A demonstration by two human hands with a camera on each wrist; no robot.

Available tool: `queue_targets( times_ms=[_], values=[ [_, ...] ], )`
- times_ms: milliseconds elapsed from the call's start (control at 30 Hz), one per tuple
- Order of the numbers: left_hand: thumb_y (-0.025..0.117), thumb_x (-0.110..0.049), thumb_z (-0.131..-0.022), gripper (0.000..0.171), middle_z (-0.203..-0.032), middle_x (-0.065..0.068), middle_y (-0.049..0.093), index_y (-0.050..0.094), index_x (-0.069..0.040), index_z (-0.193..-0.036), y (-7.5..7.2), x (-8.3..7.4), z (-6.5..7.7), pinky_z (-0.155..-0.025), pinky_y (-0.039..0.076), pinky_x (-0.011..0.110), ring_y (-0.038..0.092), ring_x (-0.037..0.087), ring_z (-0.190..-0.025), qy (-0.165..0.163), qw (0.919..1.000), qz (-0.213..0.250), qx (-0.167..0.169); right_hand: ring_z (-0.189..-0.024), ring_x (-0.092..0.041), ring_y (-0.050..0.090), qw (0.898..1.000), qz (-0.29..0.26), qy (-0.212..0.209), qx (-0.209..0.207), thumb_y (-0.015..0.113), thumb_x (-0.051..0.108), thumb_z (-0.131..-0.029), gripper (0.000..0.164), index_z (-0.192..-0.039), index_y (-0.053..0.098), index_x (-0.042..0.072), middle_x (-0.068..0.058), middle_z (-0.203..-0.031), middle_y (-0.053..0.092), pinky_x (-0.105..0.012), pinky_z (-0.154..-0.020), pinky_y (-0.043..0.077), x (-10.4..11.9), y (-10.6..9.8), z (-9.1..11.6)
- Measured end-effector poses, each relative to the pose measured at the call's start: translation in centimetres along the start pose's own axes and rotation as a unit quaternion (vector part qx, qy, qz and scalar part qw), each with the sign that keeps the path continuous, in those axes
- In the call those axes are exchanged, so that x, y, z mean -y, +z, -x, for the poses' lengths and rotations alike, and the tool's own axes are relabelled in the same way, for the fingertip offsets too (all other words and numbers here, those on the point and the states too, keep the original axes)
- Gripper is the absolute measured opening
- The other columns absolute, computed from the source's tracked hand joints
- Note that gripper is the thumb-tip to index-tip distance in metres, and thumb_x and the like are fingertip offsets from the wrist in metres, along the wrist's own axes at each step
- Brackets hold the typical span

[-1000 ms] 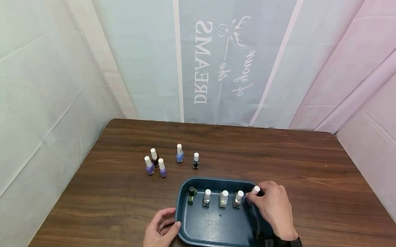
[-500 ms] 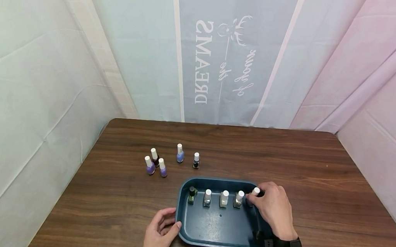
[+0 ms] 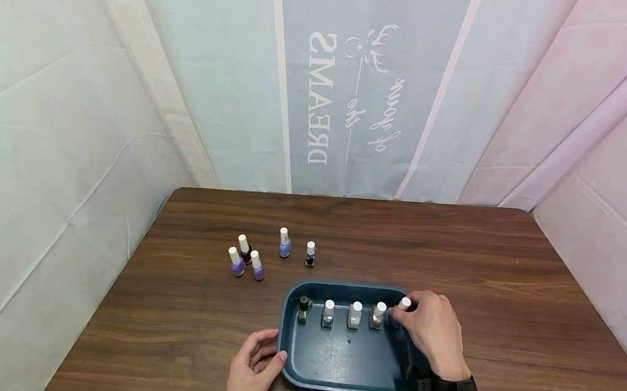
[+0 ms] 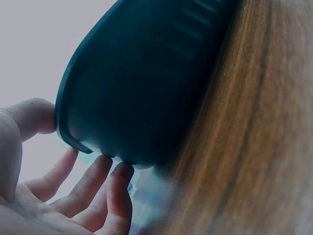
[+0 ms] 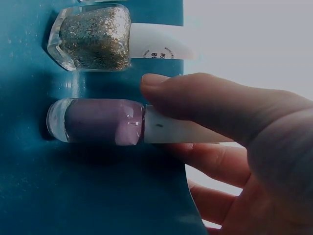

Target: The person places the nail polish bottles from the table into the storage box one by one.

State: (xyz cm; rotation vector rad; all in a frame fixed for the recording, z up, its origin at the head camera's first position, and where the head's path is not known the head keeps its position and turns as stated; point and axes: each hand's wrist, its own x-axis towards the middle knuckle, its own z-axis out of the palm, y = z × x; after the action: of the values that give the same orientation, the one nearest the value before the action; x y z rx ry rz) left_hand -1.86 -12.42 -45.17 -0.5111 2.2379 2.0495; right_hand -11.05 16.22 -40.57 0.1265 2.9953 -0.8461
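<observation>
A dark teal tray lies on the table. My left hand holds its left side, thumb at the rim and bent fingertips against the outer wall. At the tray's back right, my right hand pinches the white cap of a mauve nail polish bottle. That bottle stands upright on the tray floor, partly hidden by my fingers in the head view. Beside it is a gold glitter nail polish bottle. Further left in the same row stand a pale bottle, a clear-looking bottle and a dark green bottle.
Behind the tray stand a black bottle and a blue one. Two purple bottles and a dark one cluster at the left on the wooden table. Cloth drapes hang around the table.
</observation>
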Motion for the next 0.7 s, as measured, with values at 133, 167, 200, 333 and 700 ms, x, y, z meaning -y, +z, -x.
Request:
queue_targets(
  times_ms=[133, 167, 200, 333, 700],
  values=[
    [0.072, -0.011, -0.084, 0.043, -0.123, 0.015, 0.062, 0.056, -0.003, -0.124, 0.02, -0.02, 0.03, -0.078, 0.053, 0.022, 0.063, 0.014, -0.1, -0.001, 1.0, 0.001, 0.001, -0.06, -0.016, 0.047, 1.0, -0.003, 0.001, 0.002, 0.072, 0.026, -0.08, 0.014, -0.081, 0.071, 0.012, 0.0, -0.065, 0.054, -0.029, -0.049, 0.033, 0.05, -0.03, 0.05],
    [0.072, -0.011, -0.084, 0.043, -0.123, 0.015, 0.062, 0.056, -0.003, -0.124, 0.03, -0.03, 0.03, -0.079, 0.053, 0.022, 0.063, 0.014, -0.1, -0.001, 1.0, 0.003, 0.001, -0.06, -0.016, 0.047, 1.0, -0.003, 0.001, 0.003, 0.072, 0.026, -0.08, 0.014, -0.081, 0.071, 0.012, -0.001, -0.065, 0.054, -0.029, -0.049, 0.033, 0.05, -0.03, 0.07],
    [0.072, -0.011, -0.084, 0.043, -0.123, 0.015, 0.062, 0.056, -0.003, -0.124, 0.03, -0.04, 0.02, -0.079, 0.053, 0.022, 0.063, 0.014, -0.1, -0.001, 1.0, 0.004, 0.001, -0.06, -0.016, 0.047, 1.0, -0.003, 0.002, 0.004, 0.072, 0.026, -0.08, 0.014, -0.081, 0.071, 0.012, -0.001, -0.066, 0.054, -0.029, -0.048, 0.033, 0.05, -0.03, 0.07],
    [0.072, -0.011, -0.085, 0.043, -0.123, 0.015, 0.062, 0.056, -0.003, -0.124, 0.01, -0.08, 0.04, -0.079, 0.053, 0.022, 0.063, 0.014, -0.101, -0.003, 1.0, 0.005, 0.001, -0.06, -0.017, 0.047, 1.0, -0.001, 0.005, 0.005, 0.072, 0.026, -0.08, 0.015, -0.083, 0.071, 0.012, -0.001, -0.066, 0.055, -0.029, -0.048, 0.033, 0.05, 0.02, 0.0],
    [0.072, -0.011, -0.085, 0.043, -0.123, 0.015, 0.062, 0.056, -0.003, -0.124, 0.01, 0.08, -0.04, -0.079, 0.053, 0.021, 0.063, 0.013, -0.1, -0.002, 1.0, 0.008, 0.0, -0.06, -0.016, 0.047, 1.0, -0.002, 0.007, 0.011, 0.072, 0.026, -0.079, 0.015, -0.084, 0.07, 0.012, -0.001, -0.069, 0.056, -0.029, -0.048, 0.034, 0.04, 0.02, -0.01]
  ],
)
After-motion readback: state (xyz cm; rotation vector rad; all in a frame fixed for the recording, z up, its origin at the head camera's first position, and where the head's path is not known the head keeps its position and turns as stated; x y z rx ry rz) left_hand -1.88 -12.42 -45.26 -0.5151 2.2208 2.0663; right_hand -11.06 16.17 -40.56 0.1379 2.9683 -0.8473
